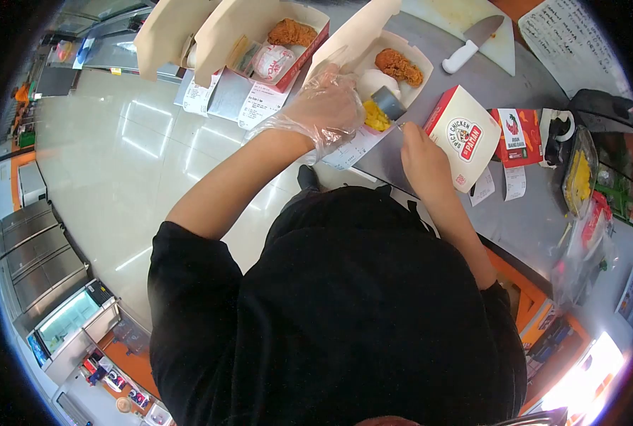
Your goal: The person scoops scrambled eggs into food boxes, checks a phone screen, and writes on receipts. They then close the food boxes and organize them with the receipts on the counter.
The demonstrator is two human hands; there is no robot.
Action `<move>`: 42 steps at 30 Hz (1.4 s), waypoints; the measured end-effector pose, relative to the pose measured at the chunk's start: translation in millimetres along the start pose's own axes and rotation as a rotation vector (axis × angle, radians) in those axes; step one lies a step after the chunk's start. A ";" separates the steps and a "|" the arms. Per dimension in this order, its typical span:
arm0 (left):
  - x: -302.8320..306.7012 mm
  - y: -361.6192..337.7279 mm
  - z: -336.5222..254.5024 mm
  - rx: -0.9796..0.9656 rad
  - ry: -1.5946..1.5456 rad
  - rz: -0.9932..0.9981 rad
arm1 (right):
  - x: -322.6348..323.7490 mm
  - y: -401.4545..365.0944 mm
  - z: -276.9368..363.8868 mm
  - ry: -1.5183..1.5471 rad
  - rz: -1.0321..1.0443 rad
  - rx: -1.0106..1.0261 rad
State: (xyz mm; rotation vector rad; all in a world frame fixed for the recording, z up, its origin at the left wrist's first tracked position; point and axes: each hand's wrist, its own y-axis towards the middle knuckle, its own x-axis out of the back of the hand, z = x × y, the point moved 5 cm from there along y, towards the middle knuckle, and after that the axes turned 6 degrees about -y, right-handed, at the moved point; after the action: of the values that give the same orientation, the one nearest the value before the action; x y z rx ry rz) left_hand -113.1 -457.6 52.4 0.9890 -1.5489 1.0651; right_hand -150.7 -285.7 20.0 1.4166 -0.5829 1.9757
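Note:
My left hand (327, 106), in a clear plastic glove, lies over the near left edge of an open takeaway box (417, 99). Some of its fingers stretch toward the raised lid; glove folds blur the rest. Inside the box are a piece of fried chicken (399, 66) and a white rounded portion (377, 83). A small grey cup (388, 102) tilts at the near rim, beside yellow pieces (377, 117). Bare and closed, my right hand (428, 165) has its fingertips pinched just right of that cup. What they grip is too small to make out.
Left stands another open box (285, 84) with fried chicken and a wrapped round item (272, 62). Right are a closed printed box (464, 135) and a red box (519, 135). A white-handled knife (471, 44) rests partly on the cutting board (502, 53). Receipts (261, 105) hang along the counter edge.

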 end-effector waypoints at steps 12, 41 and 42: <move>-3.4 4.2 -3.5 -0.056 -0.143 -0.545 | -7.6 -6.5 -10.8 0.200 0.009 -0.195; 38.9 26.5 -70.7 -0.196 -0.658 -0.660 | 31.9 -97.4 -51.1 2.106 -0.417 -0.603; 50.0 34.9 -91.7 -0.198 -0.600 -0.709 | 41.3 -122.0 -71.3 2.156 -0.490 -0.559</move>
State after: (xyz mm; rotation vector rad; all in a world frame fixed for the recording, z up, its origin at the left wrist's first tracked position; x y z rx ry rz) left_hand -131.6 -364.8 108.6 1.6391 -1.5166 0.1123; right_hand -120.8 -142.4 35.1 -1.0410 0.2716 1.5477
